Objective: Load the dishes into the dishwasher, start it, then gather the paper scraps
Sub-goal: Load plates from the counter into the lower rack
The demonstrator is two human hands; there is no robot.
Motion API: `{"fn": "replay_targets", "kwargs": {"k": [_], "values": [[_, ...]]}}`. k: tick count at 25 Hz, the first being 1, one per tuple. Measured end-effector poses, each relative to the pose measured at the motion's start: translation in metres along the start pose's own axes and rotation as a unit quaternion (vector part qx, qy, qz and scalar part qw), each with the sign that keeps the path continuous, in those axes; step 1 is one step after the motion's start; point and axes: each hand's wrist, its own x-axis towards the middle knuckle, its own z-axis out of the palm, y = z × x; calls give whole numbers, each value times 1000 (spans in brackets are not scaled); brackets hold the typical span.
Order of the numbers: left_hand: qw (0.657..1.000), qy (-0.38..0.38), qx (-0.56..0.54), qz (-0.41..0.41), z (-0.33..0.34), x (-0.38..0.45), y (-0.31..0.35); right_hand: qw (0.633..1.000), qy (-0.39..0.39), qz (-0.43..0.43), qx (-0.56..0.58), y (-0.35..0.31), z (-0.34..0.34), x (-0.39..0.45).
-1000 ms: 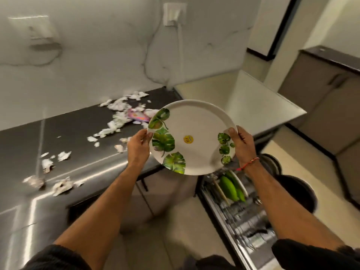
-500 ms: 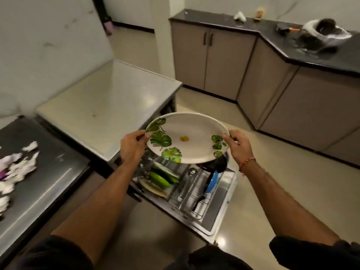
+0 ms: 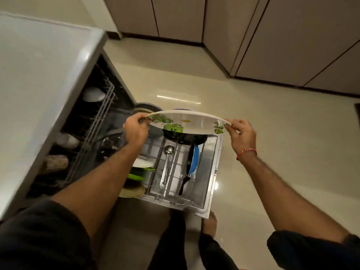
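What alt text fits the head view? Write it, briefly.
Both hands, left and right, hold a leaf-patterned plate by its rim above the pulled-out dishwasher rack, which holds a ladle, a pan and green dishes.

The white leaf-print plate (image 3: 187, 121) hid the far end of the lower rack (image 3: 175, 184) and most of a black pan (image 3: 185, 138) beneath it. The left forearm (image 3: 109, 172) covered parts of a white dish (image 3: 143, 162) and a green plate (image 3: 137, 175). Inside the dishwasher (image 3: 81, 123), the upper-rack items (image 3: 62, 140) were blurred and too dim to name. The picture's bottom edge cut off the dark sleeves (image 3: 39, 240). A bare foot (image 3: 210, 221) showed only partly behind the dishwasher door (image 3: 212, 172).
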Motion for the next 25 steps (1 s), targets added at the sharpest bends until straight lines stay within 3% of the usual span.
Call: {"fn": "replay_targets", "kwargs": {"k": [4,9,13,17,20,23,25], "values": [[999,-36,-4,-38,90,53,-93,1000,4,17,-26,99,68,16],[997,-62,24,-39,143,95,-163,998,8,-4,-61,161,126,35],[992,-100,52,-57,165,111,-184,995,-3,8,-100,185,144,40],[988,-77,108,-84,174,119,-192,989,-52,41,-130,195,166,38],[971,-123,176,-110,169,120,-206,978,-115,59,-165,201,186,33],[949,-169,249,-94,165,124,-215,976,-116,79,-169,207,195,29],[949,-185,225,-122,169,126,-212,976,-113,85,-168,209,197,30]]}}
